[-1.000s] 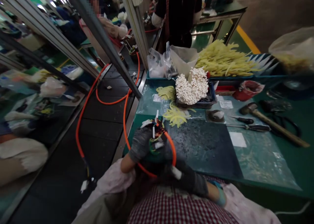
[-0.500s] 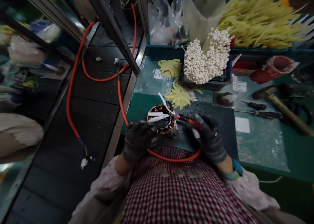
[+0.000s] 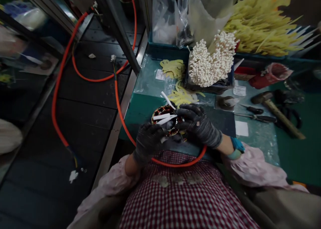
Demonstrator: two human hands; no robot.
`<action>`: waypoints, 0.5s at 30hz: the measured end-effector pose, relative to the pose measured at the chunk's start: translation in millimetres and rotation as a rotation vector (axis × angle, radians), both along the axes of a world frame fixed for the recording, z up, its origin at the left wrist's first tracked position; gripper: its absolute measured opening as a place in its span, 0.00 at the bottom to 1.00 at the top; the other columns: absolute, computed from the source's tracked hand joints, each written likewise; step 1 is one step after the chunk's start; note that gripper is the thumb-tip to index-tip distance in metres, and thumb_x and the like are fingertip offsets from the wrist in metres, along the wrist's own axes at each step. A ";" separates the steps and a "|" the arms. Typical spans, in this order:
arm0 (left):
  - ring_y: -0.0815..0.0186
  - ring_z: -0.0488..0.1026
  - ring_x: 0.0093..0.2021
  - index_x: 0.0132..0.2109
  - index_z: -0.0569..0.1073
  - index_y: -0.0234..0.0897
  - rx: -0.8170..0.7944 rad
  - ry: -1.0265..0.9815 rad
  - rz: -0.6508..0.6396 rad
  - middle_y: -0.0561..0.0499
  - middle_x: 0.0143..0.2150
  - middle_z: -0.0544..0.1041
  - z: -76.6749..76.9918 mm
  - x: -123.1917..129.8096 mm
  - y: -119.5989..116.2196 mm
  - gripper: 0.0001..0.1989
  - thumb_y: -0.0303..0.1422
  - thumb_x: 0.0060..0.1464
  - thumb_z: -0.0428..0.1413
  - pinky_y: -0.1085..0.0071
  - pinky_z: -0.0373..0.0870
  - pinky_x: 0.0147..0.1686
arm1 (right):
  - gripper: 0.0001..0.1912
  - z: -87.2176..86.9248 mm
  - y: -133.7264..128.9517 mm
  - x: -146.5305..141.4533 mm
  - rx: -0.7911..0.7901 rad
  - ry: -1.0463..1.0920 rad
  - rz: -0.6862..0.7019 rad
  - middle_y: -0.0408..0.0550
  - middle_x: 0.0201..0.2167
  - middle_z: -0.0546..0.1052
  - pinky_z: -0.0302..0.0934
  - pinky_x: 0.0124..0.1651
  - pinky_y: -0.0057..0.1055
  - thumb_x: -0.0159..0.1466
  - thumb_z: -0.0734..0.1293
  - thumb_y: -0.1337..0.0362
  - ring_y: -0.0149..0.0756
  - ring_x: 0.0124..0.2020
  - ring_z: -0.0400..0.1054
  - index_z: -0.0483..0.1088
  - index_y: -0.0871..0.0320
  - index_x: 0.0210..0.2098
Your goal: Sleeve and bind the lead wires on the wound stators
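one stator is located near the near left corner of the green workbench. three white sleeves project at the stator: two lie across its opening, one points to the far left. two gloved hands are at the rim. the left hand is at the near left side, fingers bent and close together; whether they pinch anything cannot be told. the right hand is at the right side, fingers bent over the thumb near the sleeve ends; its grip is hidden. one orange cable curves below both hands and past the left edge. toward the far edge are one bundle of white-tipped sticks and two small groups of yellow strips. right of the stator lie one hammer, two screwdrivers and one red container.
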State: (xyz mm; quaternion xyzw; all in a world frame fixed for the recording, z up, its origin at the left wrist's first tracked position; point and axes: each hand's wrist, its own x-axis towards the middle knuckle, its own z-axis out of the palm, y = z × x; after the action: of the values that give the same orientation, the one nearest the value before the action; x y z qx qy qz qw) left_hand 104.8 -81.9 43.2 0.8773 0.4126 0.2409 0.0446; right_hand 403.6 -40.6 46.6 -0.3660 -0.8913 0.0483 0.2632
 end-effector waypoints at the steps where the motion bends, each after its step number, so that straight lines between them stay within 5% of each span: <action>1: 0.60 0.83 0.50 0.52 0.85 0.50 0.001 -0.026 -0.017 0.53 0.50 0.88 0.0 0.8 1.3 0.06 0.33 0.71 0.66 0.61 0.74 0.56 | 0.16 0.3 -0.4 0.8 0.005 0.015 -0.004 0.44 0.70 0.79 0.67 0.75 0.51 0.81 0.71 0.56 0.46 0.73 0.68 0.80 0.41 0.65; 7: 0.61 0.84 0.46 0.48 0.85 0.50 0.153 -0.093 -0.124 0.52 0.47 0.90 -5.0 -3.8 4.3 0.07 0.30 0.72 0.64 0.62 0.74 0.49 | 0.13 1.9 -12.1 0.2 0.094 0.076 0.060 0.45 0.73 0.77 0.67 0.73 0.54 0.78 0.74 0.60 0.51 0.75 0.67 0.83 0.41 0.60; 12: 0.58 0.85 0.46 0.69 0.79 0.48 0.118 0.064 -0.089 0.46 0.52 0.89 10.8 -10.1 7.2 0.21 0.31 0.73 0.65 0.62 0.77 0.46 | 0.16 7.3 -14.4 -14.0 0.057 0.085 0.036 0.45 0.73 0.77 0.68 0.73 0.54 0.78 0.74 0.60 0.51 0.76 0.66 0.81 0.42 0.63; 15: 0.55 0.84 0.44 0.68 0.78 0.44 0.150 0.092 -0.081 0.44 0.49 0.88 25.4 0.6 6.4 0.20 0.40 0.75 0.65 0.58 0.77 0.41 | 0.18 5.4 -15.1 -16.9 0.080 0.090 0.014 0.46 0.70 0.79 0.71 0.70 0.53 0.79 0.73 0.61 0.50 0.75 0.66 0.80 0.42 0.66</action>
State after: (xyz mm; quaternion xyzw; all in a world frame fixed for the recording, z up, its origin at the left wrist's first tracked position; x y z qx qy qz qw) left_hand 105.4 -75.5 68.6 0.9044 0.3591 0.2284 -0.0306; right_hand 386.7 -55.7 52.0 -0.3464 -0.8824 0.0309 0.3169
